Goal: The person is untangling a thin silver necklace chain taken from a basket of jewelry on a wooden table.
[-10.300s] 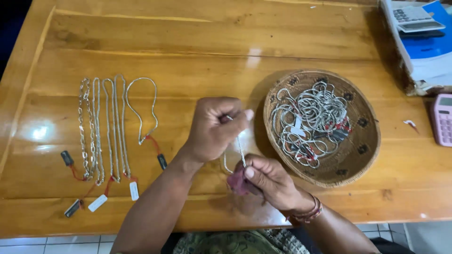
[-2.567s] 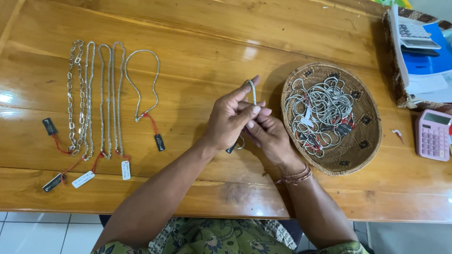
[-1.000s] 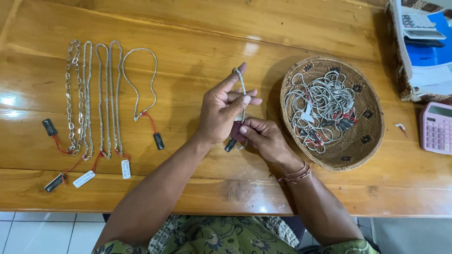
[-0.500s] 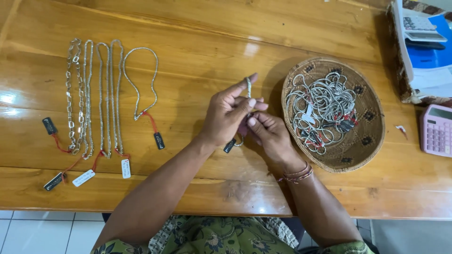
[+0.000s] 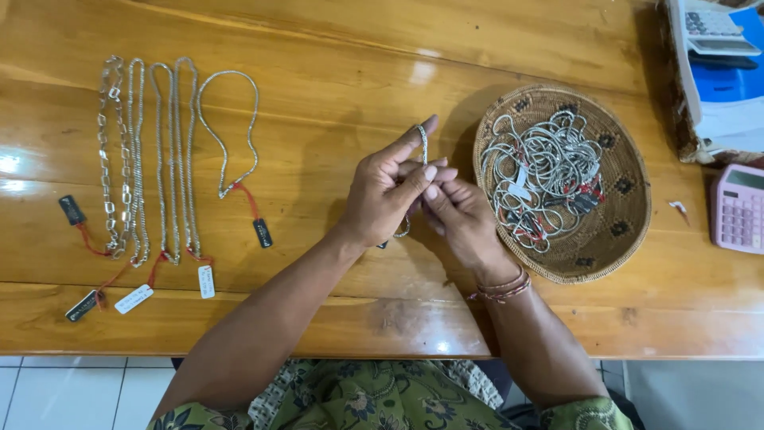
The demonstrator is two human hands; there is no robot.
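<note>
I see the wooden worktop [image 5: 334,48] filling nearly the whole frame, its front edge running along the bottom above a tiled floor. At right of centre sits a round woven basket [image 5: 613,239] heaped with tangled silver chains and small tags. In the upper right corner a stack of blue and white papers [image 5: 728,87] lies under a grey calculator, and a pink calculator [image 5: 740,209] sits at the right edge below it. At upper left, a row of silver chains [image 5: 147,159] is laid out straight, their long axes running from the top of the frame toward the bottom, red cords and little tags at their lower ends.

In the middle, my left hand [image 5: 386,195] and right hand [image 5: 461,219] meet just left of the basket. Between them is a silver chain [image 5: 422,143], standing nearly upright in the frame, draped over the raised left index finger and hanging down behind the palm. The left fingers are pinched closed on it; the right fingers close on it too, touching the left thumb tip.
</note>
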